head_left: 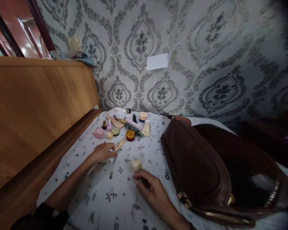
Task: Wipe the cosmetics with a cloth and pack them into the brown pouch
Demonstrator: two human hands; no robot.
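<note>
My left hand [102, 152] reaches over the white patterned sheet, thumb and fingers apart around the near end of a slim beige stick [120, 144]; I cannot tell if they touch it. Something whitish lies partly hidden under that hand. My right hand [150, 186] rests lower on the sheet with loosely curled fingers and a gap at the thumb. Just beyond its fingertips is a small cream-coloured jar [136, 164]. A red-and-gold round tin [130, 135], a cream tube [146, 128], a green-lidded jar [115, 131] and a pink sponge-like piece [98, 132] lie farther back.
A large brown leather bag [194, 159] with its zip open stands at the right. More cosmetics, among them a peach jar [143, 117] and a pink tube [132, 122], cluster near the wall. A wooden panel [38, 105] borders the left side. The patterned wall [139, 86] closes the back.
</note>
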